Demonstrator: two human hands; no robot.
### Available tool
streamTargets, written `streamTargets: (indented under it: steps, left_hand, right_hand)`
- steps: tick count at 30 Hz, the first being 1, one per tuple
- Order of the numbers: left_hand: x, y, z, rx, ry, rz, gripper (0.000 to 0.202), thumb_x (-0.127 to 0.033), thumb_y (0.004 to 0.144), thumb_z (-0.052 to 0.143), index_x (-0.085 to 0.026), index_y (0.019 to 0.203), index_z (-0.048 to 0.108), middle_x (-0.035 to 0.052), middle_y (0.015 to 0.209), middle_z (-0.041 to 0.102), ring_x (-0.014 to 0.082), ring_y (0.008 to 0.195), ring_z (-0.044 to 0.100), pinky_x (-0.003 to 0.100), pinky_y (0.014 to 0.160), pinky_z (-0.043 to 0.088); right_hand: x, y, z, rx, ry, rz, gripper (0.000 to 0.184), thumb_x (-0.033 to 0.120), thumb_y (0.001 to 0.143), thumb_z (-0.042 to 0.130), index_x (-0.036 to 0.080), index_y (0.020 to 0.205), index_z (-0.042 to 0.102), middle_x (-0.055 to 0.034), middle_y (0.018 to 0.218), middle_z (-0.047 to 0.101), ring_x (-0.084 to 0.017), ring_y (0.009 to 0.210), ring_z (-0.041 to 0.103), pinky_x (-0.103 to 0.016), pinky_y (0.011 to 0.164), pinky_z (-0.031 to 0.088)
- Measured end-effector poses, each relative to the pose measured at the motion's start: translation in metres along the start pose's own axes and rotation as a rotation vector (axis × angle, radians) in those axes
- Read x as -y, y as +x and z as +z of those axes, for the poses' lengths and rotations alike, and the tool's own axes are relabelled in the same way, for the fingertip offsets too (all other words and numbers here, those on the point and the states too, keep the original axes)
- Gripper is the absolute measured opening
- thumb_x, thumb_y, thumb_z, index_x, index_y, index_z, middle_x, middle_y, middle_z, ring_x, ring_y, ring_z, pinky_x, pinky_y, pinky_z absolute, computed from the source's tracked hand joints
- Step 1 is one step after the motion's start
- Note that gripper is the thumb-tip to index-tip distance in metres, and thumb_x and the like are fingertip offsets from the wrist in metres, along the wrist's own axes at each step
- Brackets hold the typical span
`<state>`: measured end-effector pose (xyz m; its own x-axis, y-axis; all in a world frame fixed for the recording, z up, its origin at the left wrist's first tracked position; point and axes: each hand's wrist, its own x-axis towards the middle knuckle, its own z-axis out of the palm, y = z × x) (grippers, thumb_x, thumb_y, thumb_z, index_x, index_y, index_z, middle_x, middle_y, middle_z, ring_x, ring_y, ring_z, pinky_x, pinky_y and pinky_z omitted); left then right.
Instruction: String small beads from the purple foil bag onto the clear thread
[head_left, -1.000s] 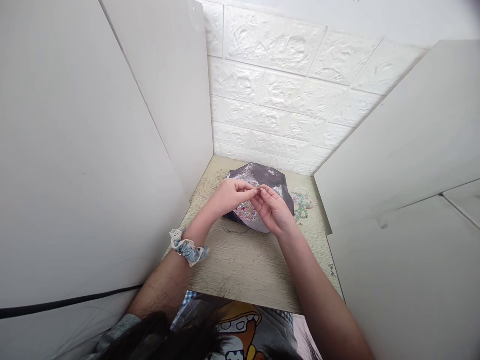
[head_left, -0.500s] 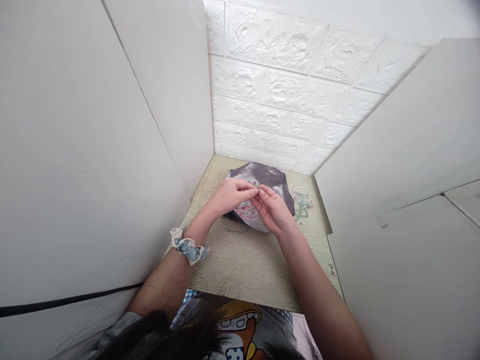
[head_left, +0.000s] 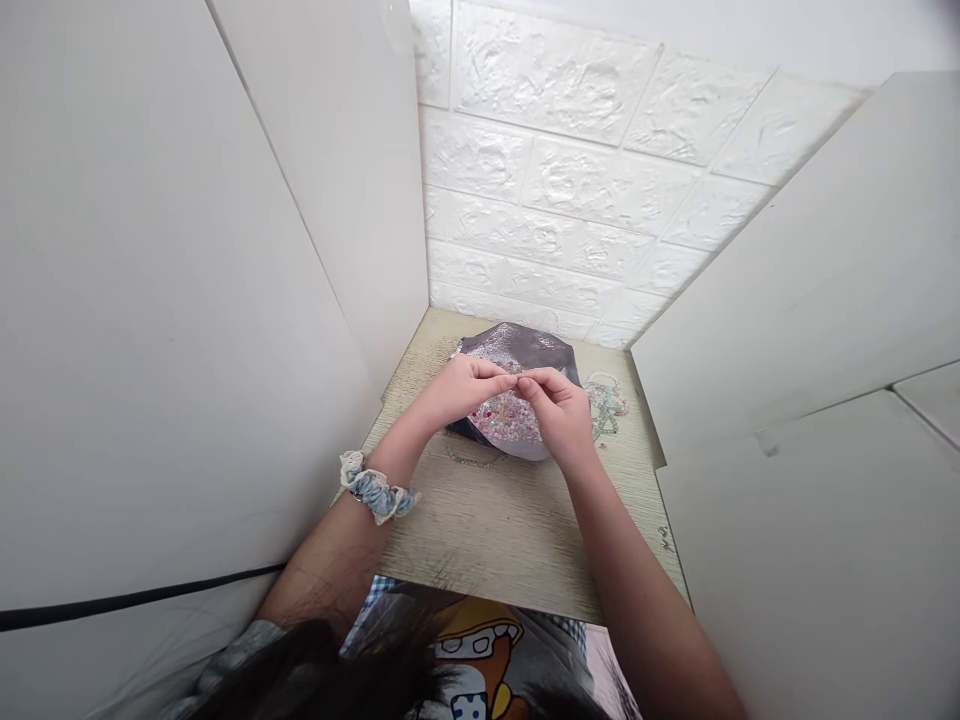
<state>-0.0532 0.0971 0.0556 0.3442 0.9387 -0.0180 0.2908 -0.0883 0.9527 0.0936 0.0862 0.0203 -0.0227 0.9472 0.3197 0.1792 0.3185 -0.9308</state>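
Observation:
Over a dark, shiny bag (head_left: 536, 347) full of small beads (head_left: 510, 418), my two hands meet fingertip to fingertip. My left hand (head_left: 465, 388) is closed in a pinch between thumb and index finger. My right hand (head_left: 559, 410) pinches at the same spot from the other side. Whatever sits between the fingertips is too small to make out. The beads are pink, white and red, partly hidden beneath my hands. A blue scrunchie with lace edges (head_left: 377, 490) circles my left wrist.
Strings of pale and green beads (head_left: 606, 410) lie right of the bag, and another bead string (head_left: 474, 460) lies at its front edge. Small shiny bits (head_left: 664, 537) rest by the right edge of the wooden tabletop (head_left: 502, 530). White panels flank both sides; a brick-patterned wall stands behind.
The fingers of my right hand have curled in more, and that hand has turned slightly, uncovering more beads. My left hand stays nearly in place.

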Motion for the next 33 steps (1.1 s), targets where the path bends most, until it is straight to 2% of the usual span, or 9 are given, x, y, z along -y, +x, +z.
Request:
streamTargets:
  steps: [5,10,13,16,18,21,24,27,33]
  left_hand:
    - [-0.004,-0.002,0.001,0.094,-0.100,-0.017,0.031,-0.043,0.069,0.053,-0.013,0.068,0.060,-0.0055,0.048,0.032,0.0033,0.042,0.025,0.019,0.039,0.018]
    - [-0.003,-0.002,-0.001,0.191,-0.171,-0.025,0.028,-0.041,0.072,0.052,-0.014,0.076,0.058,-0.0018,0.057,0.047,0.0051,0.047,0.042,0.018,0.040,0.026]
    - [-0.002,-0.003,-0.002,0.212,-0.185,0.014,0.025,-0.038,0.072,0.053,-0.014,0.072,0.058,0.0008,0.068,0.055,0.0068,0.060,0.048,0.018,0.048,0.033]
    - [-0.001,-0.004,-0.004,0.282,-0.220,0.074,0.020,-0.033,0.073,0.052,-0.015,0.072,0.060,0.0017,0.078,0.057,0.0077,0.069,0.048,0.020,0.059,0.037]
    - [0.000,-0.004,-0.005,0.311,-0.254,0.102,0.018,-0.030,0.073,0.052,-0.015,0.069,0.060,0.0023,0.086,0.057,0.0086,0.073,0.048,0.021,0.063,0.037]
    - [0.001,-0.005,-0.007,0.319,-0.311,0.132,0.017,-0.028,0.072,0.053,-0.015,0.064,0.059,0.0029,0.093,0.055,0.0099,0.078,0.048,0.023,0.064,0.037]
    - [0.001,-0.006,-0.009,0.343,-0.369,0.166,0.016,-0.026,0.071,0.054,-0.015,0.062,0.059,0.0035,0.092,0.055,0.0113,0.081,0.048,0.025,0.067,0.037]
    - [0.002,-0.006,-0.009,0.349,-0.423,0.179,0.015,-0.025,0.070,0.055,-0.015,0.060,0.060,0.0042,0.090,0.056,0.0127,0.083,0.049,0.027,0.071,0.036]
    - [0.005,-0.006,-0.011,0.352,-0.556,0.222,0.013,-0.024,0.067,0.057,-0.014,0.059,0.060,0.0047,0.086,0.055,0.0131,0.080,0.050,0.027,0.069,0.038]
  right_hand:
    - [0.008,-0.002,-0.001,-0.050,-0.216,-0.163,0.015,0.028,0.078,0.047,0.019,0.071,0.057,-0.0021,0.078,0.055,-0.013,0.077,0.051,-0.025,0.070,0.042]
    - [0.012,-0.003,-0.002,-0.076,-0.227,-0.212,0.014,0.029,0.077,0.049,0.019,0.071,0.058,-0.0022,0.080,0.051,-0.013,0.078,0.050,-0.026,0.071,0.041]
    - [0.013,-0.004,-0.002,-0.045,-0.047,-0.145,0.014,0.031,0.077,0.050,0.019,0.072,0.055,0.0004,0.069,0.052,-0.011,0.066,0.049,-0.025,0.063,0.041]
    - [0.012,-0.003,-0.003,0.058,0.295,-0.010,0.014,0.034,0.078,0.049,0.020,0.076,0.049,0.0046,0.055,0.051,-0.008,0.052,0.048,-0.022,0.052,0.041]
    - [0.012,0.000,-0.006,0.072,0.493,0.071,0.016,0.035,0.076,0.051,0.020,0.077,0.046,0.0062,0.050,0.052,-0.008,0.047,0.049,-0.020,0.046,0.041]
    - [0.013,0.008,-0.021,-0.064,0.687,0.160,0.016,0.032,0.075,0.054,0.020,0.076,0.045,0.0068,0.051,0.056,-0.007,0.043,0.051,-0.018,0.046,0.044]
    - [0.013,0.017,-0.044,-0.328,0.851,0.254,0.008,0.023,0.081,0.045,0.018,0.074,0.046,0.0066,0.056,0.059,-0.004,0.043,0.053,-0.019,0.055,0.049]
    - [0.011,0.025,-0.065,-0.592,0.948,0.336,0.019,0.015,0.085,0.035,0.017,0.070,0.046,0.0050,0.064,0.062,-0.002,0.049,0.056,-0.018,0.063,0.051]
    - [-0.003,0.029,-0.090,-0.804,0.921,0.292,0.026,0.013,0.086,0.026,0.017,0.065,0.041,0.0003,0.078,0.063,-0.003,0.067,0.061,-0.022,0.072,0.051]
